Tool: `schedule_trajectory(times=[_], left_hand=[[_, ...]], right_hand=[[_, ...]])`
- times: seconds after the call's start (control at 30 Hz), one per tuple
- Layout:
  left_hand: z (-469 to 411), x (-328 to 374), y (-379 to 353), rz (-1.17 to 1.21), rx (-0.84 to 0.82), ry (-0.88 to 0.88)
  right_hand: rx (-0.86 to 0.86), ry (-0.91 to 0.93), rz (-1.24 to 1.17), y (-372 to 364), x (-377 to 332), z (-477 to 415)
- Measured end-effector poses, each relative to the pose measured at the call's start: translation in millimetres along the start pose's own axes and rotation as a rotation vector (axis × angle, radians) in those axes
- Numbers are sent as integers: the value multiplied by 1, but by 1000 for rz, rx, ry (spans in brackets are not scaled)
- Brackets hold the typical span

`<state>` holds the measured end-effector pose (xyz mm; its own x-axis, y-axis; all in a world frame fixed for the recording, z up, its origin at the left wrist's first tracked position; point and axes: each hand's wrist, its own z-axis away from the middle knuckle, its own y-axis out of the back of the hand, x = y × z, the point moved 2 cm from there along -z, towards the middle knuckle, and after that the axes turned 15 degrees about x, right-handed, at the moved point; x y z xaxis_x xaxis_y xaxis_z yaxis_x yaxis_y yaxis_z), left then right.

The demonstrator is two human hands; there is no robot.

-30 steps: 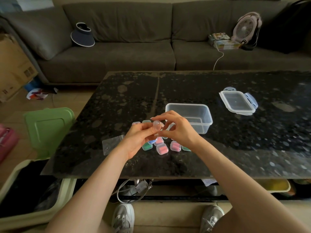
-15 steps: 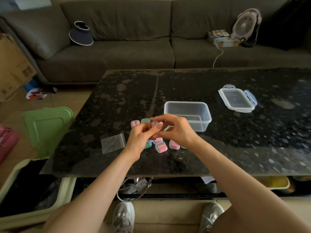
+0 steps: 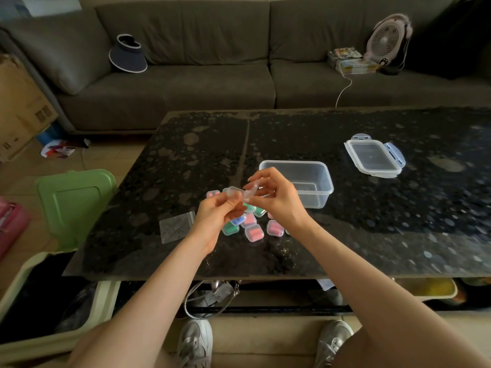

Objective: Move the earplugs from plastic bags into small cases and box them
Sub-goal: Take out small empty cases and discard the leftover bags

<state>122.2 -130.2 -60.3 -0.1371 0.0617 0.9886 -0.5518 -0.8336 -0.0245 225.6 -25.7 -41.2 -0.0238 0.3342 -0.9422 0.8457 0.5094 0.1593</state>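
We see the small case [image 3: 237, 194] now hinged open at the fingertips; it was shut a second ago. Left hand [image 3: 215, 219] grips the base, right hand [image 3: 276, 200] pinches the lid (contents unclear). Filled cases [image 3: 253, 232] lie just under the fingers and the box [image 3: 318, 179] sits beyond them, so we judge filling is next.

Just left of the clear box [image 3: 318, 179], the left hand [image 3: 218, 216] and right hand [image 3: 276, 200] pinch a small clear case [image 3: 237, 193]. Their fingers cover much of it, and whether earplugs lie inside is too small to tell. Nearer than the box and to its left, both hands hide part of the pile of filled cases [image 3: 253, 232], so they cannot be counted. Further left of the box, the flat plastic bag [image 3: 176, 229] is too faint to show any contents. Right of the box, the worktop [image 3: 398, 235] is cut off by the picture's edge.
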Motion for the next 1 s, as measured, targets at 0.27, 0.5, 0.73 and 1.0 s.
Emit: schedule_trajectory(times=[0.27, 0.5, 0.73, 1.0], left_hand=[[-3, 22, 20, -309, 213, -486], [-5, 14, 9, -461, 129, -696], [-10, 11, 9, -412, 82, -649], [-12, 6, 8, -353, 11, -509]], right_hand=[[-56, -13, 174, 3, 6, -6], [-101, -42, 106, -4, 4, -2], [-53, -86, -15, -1, 4, -4], [-35, -54, -4, 0, 2, -3]])
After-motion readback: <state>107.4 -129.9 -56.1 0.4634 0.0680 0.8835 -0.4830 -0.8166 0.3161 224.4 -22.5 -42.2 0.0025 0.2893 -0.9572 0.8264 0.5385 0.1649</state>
